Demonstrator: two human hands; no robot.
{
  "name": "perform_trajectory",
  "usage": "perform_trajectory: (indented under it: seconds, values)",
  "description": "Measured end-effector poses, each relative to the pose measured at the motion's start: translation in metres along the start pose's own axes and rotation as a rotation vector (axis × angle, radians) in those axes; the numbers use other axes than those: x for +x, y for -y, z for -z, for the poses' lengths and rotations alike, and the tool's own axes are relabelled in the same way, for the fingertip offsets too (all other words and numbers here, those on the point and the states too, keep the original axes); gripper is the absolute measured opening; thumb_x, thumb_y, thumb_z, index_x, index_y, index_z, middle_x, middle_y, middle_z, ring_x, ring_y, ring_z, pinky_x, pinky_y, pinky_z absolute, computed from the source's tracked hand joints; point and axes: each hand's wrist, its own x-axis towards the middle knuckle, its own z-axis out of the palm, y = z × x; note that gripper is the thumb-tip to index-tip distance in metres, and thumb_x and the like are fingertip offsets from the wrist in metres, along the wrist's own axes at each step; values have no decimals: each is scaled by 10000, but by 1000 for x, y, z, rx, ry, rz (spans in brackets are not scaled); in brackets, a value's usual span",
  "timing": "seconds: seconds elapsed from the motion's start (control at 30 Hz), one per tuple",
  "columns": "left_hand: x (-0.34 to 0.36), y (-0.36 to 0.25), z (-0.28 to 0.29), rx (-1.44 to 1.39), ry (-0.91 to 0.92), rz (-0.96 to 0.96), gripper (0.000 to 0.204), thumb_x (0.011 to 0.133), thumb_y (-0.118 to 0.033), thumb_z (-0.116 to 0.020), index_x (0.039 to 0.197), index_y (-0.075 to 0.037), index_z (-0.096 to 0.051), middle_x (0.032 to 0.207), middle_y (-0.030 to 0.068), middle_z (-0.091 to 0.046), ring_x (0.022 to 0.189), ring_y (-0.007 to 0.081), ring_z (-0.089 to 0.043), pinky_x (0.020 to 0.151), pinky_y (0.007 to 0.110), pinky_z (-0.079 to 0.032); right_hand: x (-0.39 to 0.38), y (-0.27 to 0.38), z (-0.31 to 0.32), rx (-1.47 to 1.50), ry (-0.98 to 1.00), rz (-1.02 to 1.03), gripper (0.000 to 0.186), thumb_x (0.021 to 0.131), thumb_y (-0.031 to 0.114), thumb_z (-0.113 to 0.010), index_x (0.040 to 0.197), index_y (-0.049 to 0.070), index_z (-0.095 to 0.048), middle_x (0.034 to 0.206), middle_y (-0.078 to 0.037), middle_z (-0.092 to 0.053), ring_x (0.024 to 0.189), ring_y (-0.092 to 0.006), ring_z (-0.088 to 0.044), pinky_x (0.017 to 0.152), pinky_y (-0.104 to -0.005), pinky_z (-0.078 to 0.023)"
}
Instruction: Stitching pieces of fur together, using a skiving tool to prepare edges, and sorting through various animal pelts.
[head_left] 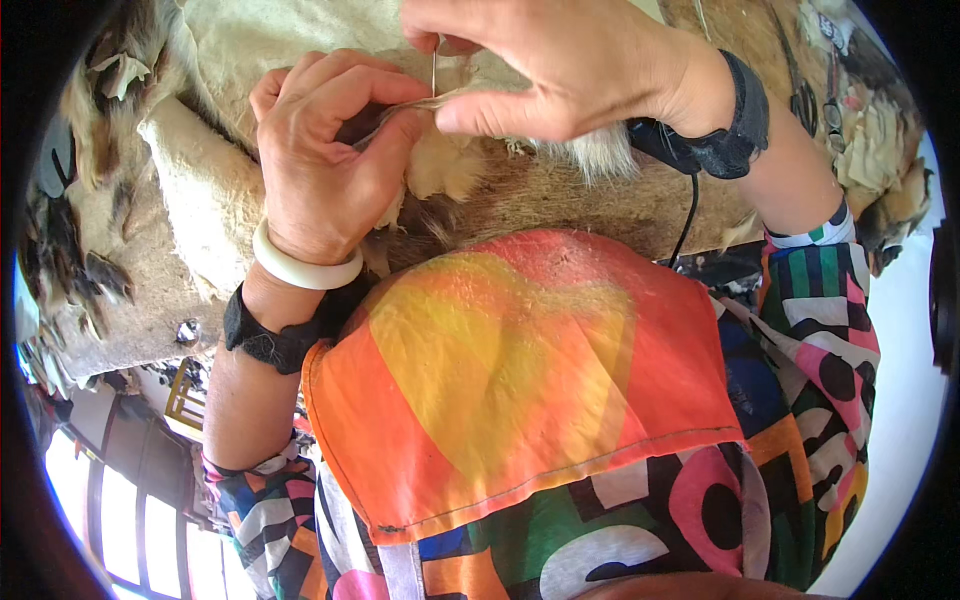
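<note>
My left hand (325, 150) is closed in a pinch on the edge of a fur pelt (450, 170), thumb below and fingers curled above. Just right of it, my right hand (580, 70) grips a thin metal needle (434, 75) between its fingers. The needle stands nearly upright, its lower end at the pinched edge; whether it has gone through the skin I cannot tell. My right thumb lies along that same edge. Pale fur hangs out below both hands. A bare, cream-coloured skin side (290, 35) spreads out behind them.
A worn wooden work surface (560, 200) lies under the pelt. Fur scraps (95, 270) lie at the left, pale scraps (870, 150) at the right. A black cable (686, 225) hangs from my right wrist strap (735, 115). An orange and yellow apron (520, 370) covers my lap.
</note>
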Motion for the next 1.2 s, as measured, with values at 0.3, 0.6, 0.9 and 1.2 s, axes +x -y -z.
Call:
perform_trajectory:
  seconds: [0.3, 0.6, 0.9, 1.2]
  values:
    - [-2, 5, 1, -17, 0, -44, 118, 679, -102, -750, 786, -127, -705, 836, -30, -689, 840, 172, -621, 886, 325, -357, 3, -12, -30, -114, -162, 202, 464, 630, 206, -744, 989, -26, -564, 819, -154, -551, 748, -339, -581, 719, -411, -483]
    - [-3, 5, 5, 39, 57, -41, 130, 703, -33, -721, 817, -87, -689, 892, 15, -699, 891, 179, -649, 870, 293, -397, 4, -18, -34, -59, -207, 249, 438, 649, 219, -714, 983, -8, -546, 827, -159, -572, 771, -353, -590, 730, -420, -480]
    - [-3, 4, 8, 26, 59, -54, 120, 710, -50, -737, 816, -82, -689, 886, 12, -699, 853, 168, -643, 861, 290, -398, 3, -6, -42, 94, -208, 183, 367, 692, 94, -662, 1008, 19, -492, 785, -136, -565, 718, -354, -581, 695, -410, -469]
    - [-5, 9, 3, -3, -21, -14, 66, 713, -94, -691, 775, -111, -673, 757, -16, -630, 783, 186, -597, 843, 350, -337, 0, 19, -38, -252, -213, 322, 50, 822, 138, -584, 775, 129, -570, 740, -43, -604, 720, -216, -629, 709, -336, -465]
